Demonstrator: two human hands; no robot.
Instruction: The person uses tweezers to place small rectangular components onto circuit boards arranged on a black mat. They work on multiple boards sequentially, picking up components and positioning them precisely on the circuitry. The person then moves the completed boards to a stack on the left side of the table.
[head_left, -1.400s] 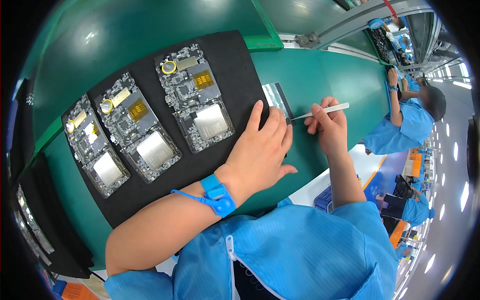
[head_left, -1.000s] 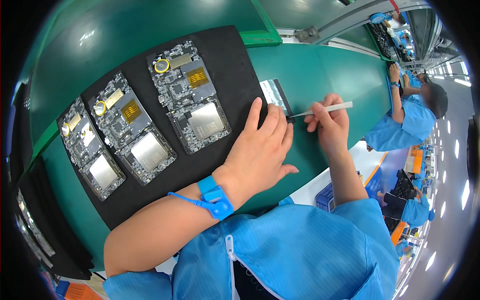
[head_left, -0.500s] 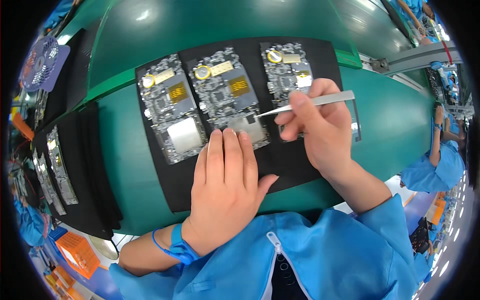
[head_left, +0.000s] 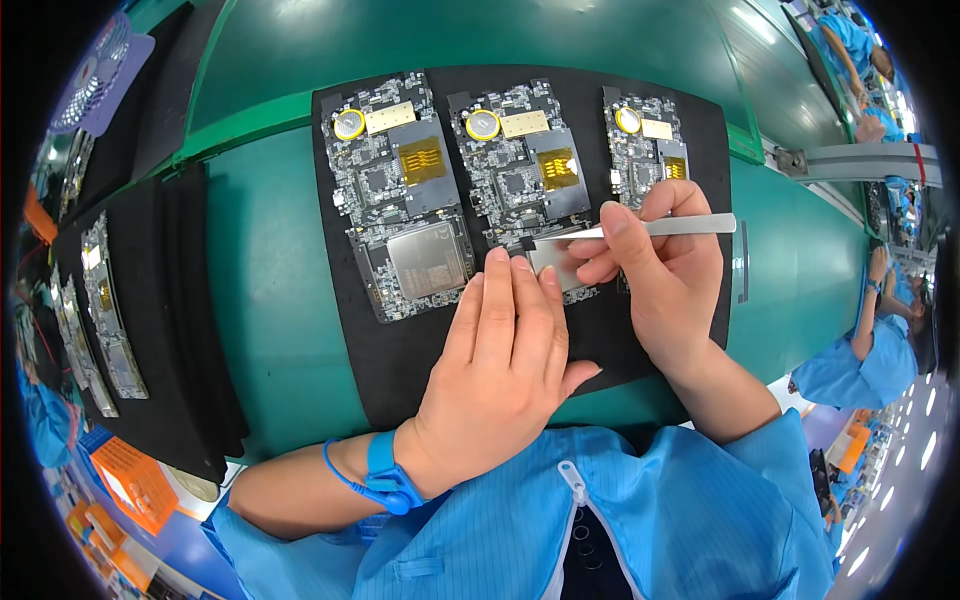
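A big green table (head_left: 270, 290) fills most of the view. On it lies a black mat (head_left: 400, 360), and three boards sit side by side on the far part of the mat. The left board (head_left: 400, 195) has a shiny metal plate on its near end and a round gold battery at its far corner. The middle board (head_left: 515, 170) is just right of it, and the right board (head_left: 645, 145) is the smallest one to see, partly hidden by a hand. More black mats with boards lie well off to the left. The left hand (head_left: 500, 370) lies flat on the mat with its fingers straight and together; it holds nothing, and its fingertips (head_left: 498, 262) touch the near end of the middle board. A blue wrist strap (head_left: 385, 475) sits on that arm. The right hand (head_left: 665, 265) is closed around thin silver tweezers (head_left: 640, 229), pinched between thumb and fingers. The tweezers point left, and their tip is at the near end of the middle board, just past the left fingertips. I cannot tell if the tip holds anything.
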